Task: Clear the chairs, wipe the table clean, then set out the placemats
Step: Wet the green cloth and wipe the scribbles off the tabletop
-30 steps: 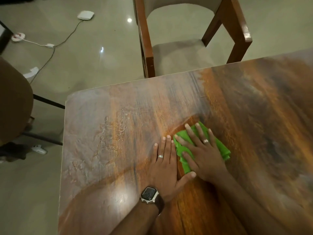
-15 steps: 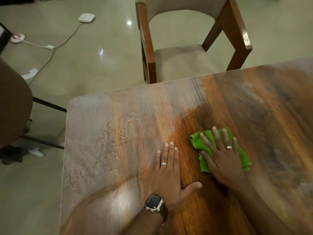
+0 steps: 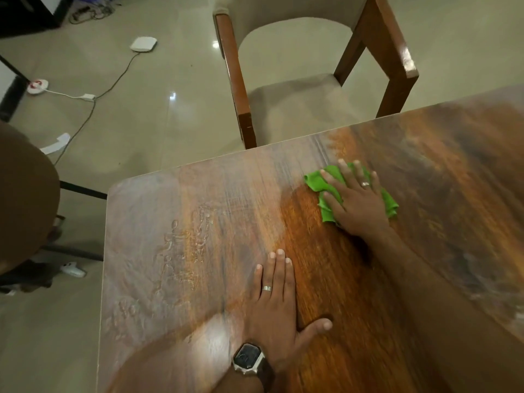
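A glossy wooden table [image 3: 175, 251] fills the lower right of the head view, with streaky wet marks on its left part. My right hand [image 3: 355, 198] presses flat on a crumpled green cloth [image 3: 319, 182] near the table's far edge. My left hand [image 3: 279, 304] lies flat on the tabletop nearer to me, fingers together and thumb out, holding nothing; it wears a ring and a wristwatch. A wooden armchair [image 3: 235, 80] with a pale seat stands at the far side of the table; its seat is bare.
A round brown chair back [image 3: 22, 194] stands at the left, off the table's corner. On the tiled floor lie a white device [image 3: 143, 43], a cable with an adapter [image 3: 88, 97] and other small white items. Dark furniture sits at top left.
My right hand has slid the green cloth away from me and to the right, from beside my left hand toward the far edge. My left hand has stayed flat in place.
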